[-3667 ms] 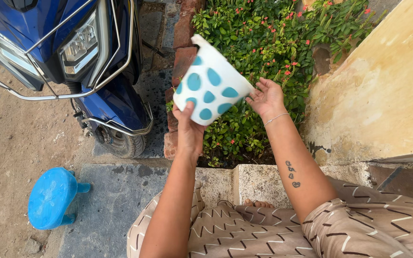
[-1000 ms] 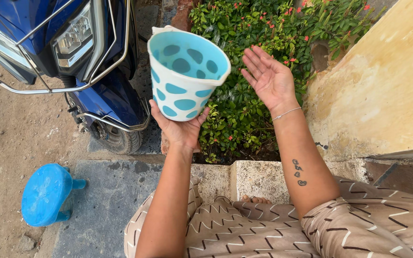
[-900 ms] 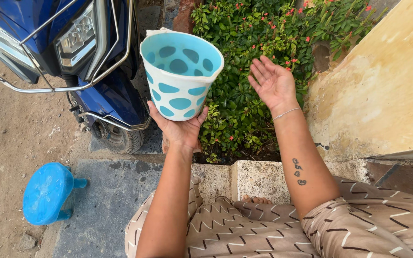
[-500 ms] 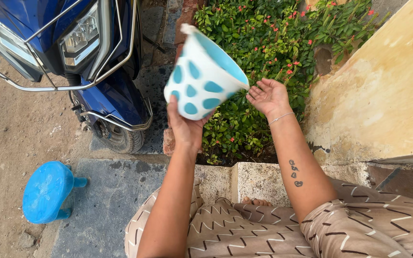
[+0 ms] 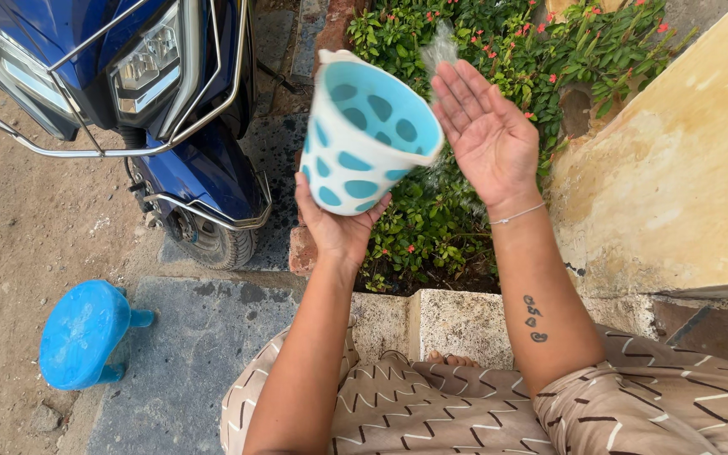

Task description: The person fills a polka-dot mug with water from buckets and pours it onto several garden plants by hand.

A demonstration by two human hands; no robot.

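change: white plastic bucket with teal oval spots (image 5: 364, 139) back upright from its tilt half a second ago, mouth up | left hand (image 5: 339, 227) cups its base | right hand (image 5: 486, 135) now raised, spread flat, possibly flicking water | ground: blue scooter (image 5: 128, 93), flowering green shrub bed (image 5: 499, 50), blue plastic stool (image 5: 86, 333)

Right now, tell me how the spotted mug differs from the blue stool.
The spotted mug is white with turquoise spots; the blue stool is plain blue. The mug is held up in the left hand, tilted toward the open right hand; the stool lies tipped on the ground, touched by no one. The mug is open and hollow; the stool shows a flat round seat. Both look like plastic.
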